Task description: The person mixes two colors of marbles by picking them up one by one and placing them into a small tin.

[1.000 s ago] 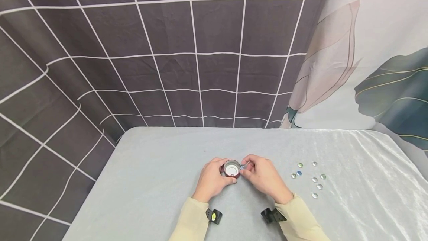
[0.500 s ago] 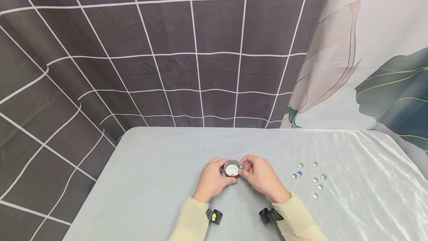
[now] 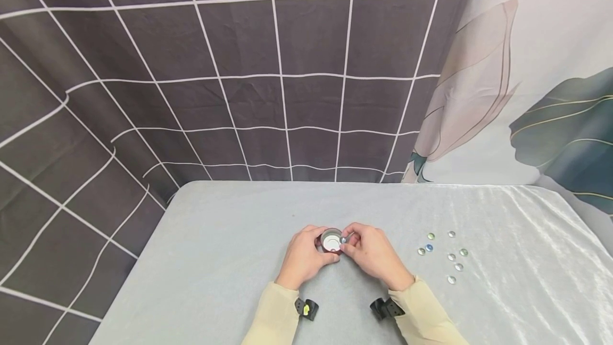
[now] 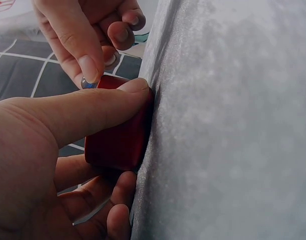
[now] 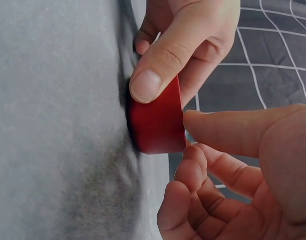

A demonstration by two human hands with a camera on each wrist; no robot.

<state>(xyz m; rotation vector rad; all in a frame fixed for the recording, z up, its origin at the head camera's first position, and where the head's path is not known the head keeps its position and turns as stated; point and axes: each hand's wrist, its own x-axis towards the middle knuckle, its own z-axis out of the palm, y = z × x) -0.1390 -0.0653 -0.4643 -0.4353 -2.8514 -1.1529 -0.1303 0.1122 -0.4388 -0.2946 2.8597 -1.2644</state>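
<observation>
A small round red container (image 4: 117, 142) with a pale inside stands upright on the cloth, its opening facing up in the head view. My left hand (image 3: 303, 259) grips it from the left, the thumb along the near wall and fingers round the far side. At its right rim, my right hand (image 3: 375, 254) pinches a bluish glass bead (image 4: 86, 84) between thumb and finger. In the right wrist view the fingertips mostly hide the bead. Both wrists carry black camera mounts.
Several flat glass beads lie scattered to the right, among them a blue bead (image 3: 429, 248), a green bead (image 3: 431, 236) and a clear bead (image 3: 452, 280). A pale velvety cloth (image 3: 215, 270) covers the table. A dark checked curtain (image 3: 249, 100) hangs behind.
The right hand has moved slightly left, bringing the pinched bead from beside the container to over its right rim. The left hand and container have stayed in place.
</observation>
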